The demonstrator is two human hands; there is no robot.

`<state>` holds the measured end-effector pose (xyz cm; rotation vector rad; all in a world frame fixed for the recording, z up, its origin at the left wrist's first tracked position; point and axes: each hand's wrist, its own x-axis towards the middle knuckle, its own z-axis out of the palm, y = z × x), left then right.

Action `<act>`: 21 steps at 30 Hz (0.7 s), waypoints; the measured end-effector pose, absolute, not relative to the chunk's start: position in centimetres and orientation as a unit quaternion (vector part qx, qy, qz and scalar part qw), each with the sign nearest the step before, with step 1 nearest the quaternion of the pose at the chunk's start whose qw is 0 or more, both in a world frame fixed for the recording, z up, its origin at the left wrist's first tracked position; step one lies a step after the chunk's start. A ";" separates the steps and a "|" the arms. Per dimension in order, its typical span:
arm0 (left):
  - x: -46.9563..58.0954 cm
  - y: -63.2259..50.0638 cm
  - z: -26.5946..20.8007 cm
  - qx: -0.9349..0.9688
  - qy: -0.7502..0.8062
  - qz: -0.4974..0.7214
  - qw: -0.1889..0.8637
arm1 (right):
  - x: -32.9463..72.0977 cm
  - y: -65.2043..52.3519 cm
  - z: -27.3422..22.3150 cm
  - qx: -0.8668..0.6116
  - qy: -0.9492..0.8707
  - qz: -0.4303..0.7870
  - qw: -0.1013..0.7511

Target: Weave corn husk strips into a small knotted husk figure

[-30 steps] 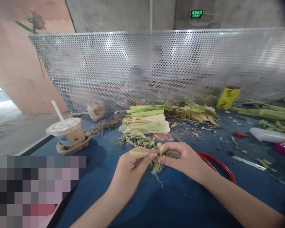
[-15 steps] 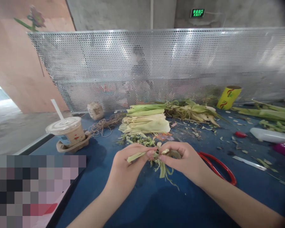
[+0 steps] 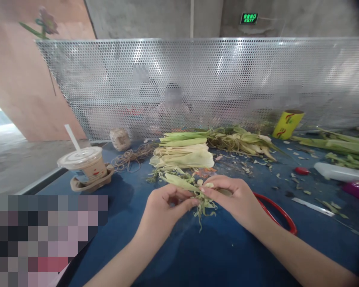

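Observation:
My right hand (image 3: 231,195) pinches a pale green corn husk (image 3: 181,181) and a bundle of thin, shredded husk strips (image 3: 206,207) between thumb and fingers. From the left, my left hand (image 3: 169,205) has its fingers curled, thumb and fingertips closed at the same bundle, under the husk. The leaf end points left above my left fingers, while loose strips dangle below. Partly hidden by my right hand lie red-handled scissors (image 3: 283,213). Just beyond my hands, a stack of flattened corn husks (image 3: 184,155) rests on the blue tabletop (image 3: 173,259).
A lidded drink cup (image 3: 83,163) stands left in a cardboard holder, near tangled twine (image 3: 134,157). More husks (image 3: 242,141) lie behind. To the right are a yellow tube (image 3: 288,124), a craft knife (image 3: 314,206), a glue gun (image 3: 344,171) and scraps. A perforated metal screen (image 3: 197,79) borders the back.
The husk at my left hand has turned, its leaf end now raised above my fingers. My left fingers have shifted lower on the bundle; the right hand stays nearly in place.

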<state>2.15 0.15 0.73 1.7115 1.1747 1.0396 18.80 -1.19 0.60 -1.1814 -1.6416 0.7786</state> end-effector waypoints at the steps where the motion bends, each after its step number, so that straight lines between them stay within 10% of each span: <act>1: 2.1 0.2 0.8 0.690 0.469 0.406 0.372 | 18.8 -1.2 0.6 -0.486 -0.671 0.304 0.471; 21: 2.6 -0.3 0.5 0.746 0.421 0.381 0.348 | 19.0 -1.1 0.5 -0.434 -0.647 0.391 0.490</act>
